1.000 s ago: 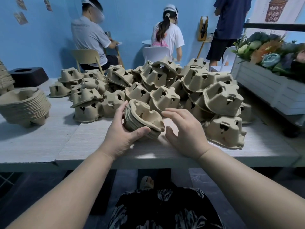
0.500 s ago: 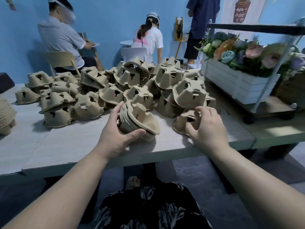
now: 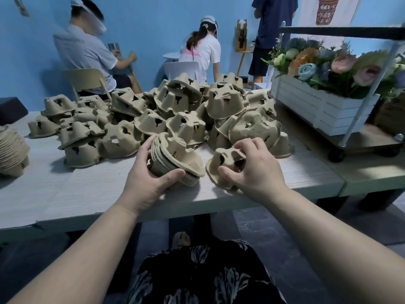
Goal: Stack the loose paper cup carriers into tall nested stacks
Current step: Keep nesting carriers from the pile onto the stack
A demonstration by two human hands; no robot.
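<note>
My left hand [image 3: 145, 174] grips a small nested stack of brown pulp cup carriers [image 3: 175, 162], tilted on its side near the table's front edge. Just right of it, my right hand [image 3: 254, 170] pinches a single loose carrier [image 3: 221, 164] that lies upside down, fingers hooked into its holes. Behind both hands a big heap of loose upturned carriers [image 3: 186, 110] covers the table's middle. A taller finished stack [image 3: 12, 153] lies at the far left edge.
The pale wooden table [image 3: 87, 189] has bare surface at front left. A white planter cart with flowers [image 3: 324, 106] stands close on the right. A black block [image 3: 11, 109] sits at back left. Three people work behind the table.
My right hand reached right to the heap's edge, took hold of one loose carrier and drew it toward the stack. My left hand kept holding the stack in place.
</note>
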